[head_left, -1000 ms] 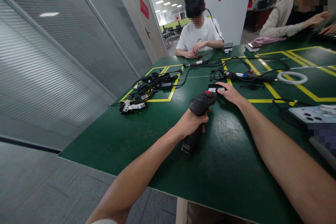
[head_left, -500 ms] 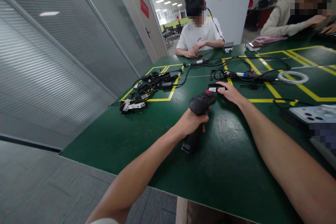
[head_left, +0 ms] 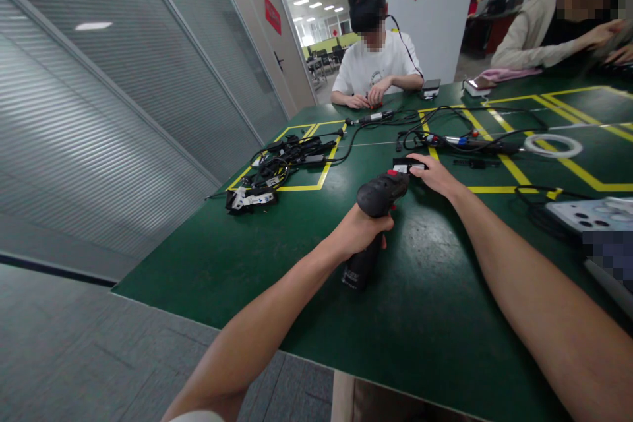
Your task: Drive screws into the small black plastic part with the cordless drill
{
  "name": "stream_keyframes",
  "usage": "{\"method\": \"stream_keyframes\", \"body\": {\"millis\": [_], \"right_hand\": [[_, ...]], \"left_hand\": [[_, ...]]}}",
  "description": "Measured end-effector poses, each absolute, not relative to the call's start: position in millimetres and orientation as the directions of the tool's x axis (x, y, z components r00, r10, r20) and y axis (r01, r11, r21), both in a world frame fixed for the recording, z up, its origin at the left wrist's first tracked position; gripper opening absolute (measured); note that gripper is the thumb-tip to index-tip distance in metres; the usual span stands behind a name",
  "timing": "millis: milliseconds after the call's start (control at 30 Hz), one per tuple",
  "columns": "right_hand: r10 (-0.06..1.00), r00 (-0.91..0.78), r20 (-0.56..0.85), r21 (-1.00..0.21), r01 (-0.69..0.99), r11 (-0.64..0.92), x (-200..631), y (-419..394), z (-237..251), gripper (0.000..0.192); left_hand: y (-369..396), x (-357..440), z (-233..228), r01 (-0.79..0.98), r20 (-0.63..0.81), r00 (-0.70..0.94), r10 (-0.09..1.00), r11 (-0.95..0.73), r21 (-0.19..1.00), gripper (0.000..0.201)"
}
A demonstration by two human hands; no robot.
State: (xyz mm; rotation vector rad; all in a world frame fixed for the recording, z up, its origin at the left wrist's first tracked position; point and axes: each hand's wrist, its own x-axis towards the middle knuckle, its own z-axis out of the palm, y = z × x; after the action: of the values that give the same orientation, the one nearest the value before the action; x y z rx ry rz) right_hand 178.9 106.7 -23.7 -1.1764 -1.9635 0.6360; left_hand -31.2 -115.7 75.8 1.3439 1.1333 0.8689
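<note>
1. The left hand (head_left: 362,232) is wrapped tight round the grip of a black power screwdriver (head_left: 374,211), fingers curled closed about the handle, near the middle of the green table (head_left: 237,257).
2. The tool sits just beyond that hand: its handle runs down and toward the near edge, with its butt close to or on the tabletop, while the bulky head rises above the knuckles.
3. The head's long axis points away and to the right, its red-marked nose aimed at a small black part with a white label (head_left: 408,165).
4. The right hand (head_left: 434,175) lies flat-ish on the table just right of the nose, fingertips pressed down on that labelled part; whether it pinches it I cannot tell.
5. Farther left, a heap of black cables and adapters (head_left: 277,168) lies within a yellow taped square.
6. Far across the table, a person in a white T-shirt (head_left: 373,59) works with both hands; a white ring (head_left: 552,145) lies to the right.
</note>
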Motion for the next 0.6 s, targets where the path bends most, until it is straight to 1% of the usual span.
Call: {"method": "stream_keyframes", "body": {"millis": [233,500,600], "right_hand": [[0.892,-0.294,0.344,-0.735,0.507,0.451,177.3,105.6,-23.1,0.053],[0.895,-0.298,0.333,-0.728,0.521,0.445,178.3,106.3,-24.0,0.053],[0.888,-0.295,0.353,-0.713,0.530,0.459,178.5,106.4,-24.5,0.052]], "left_hand": [[-116.0,-30.7,76.9,0.141,-0.133,0.261,0.956,0.098,0.985,0.022],[-115.9,-30.7,76.9,0.110,-0.117,0.265,0.957,0.091,0.990,0.029],[-115.9,-31.0,76.4,0.112,-0.112,0.270,0.956,0.084,0.990,0.031]]}}
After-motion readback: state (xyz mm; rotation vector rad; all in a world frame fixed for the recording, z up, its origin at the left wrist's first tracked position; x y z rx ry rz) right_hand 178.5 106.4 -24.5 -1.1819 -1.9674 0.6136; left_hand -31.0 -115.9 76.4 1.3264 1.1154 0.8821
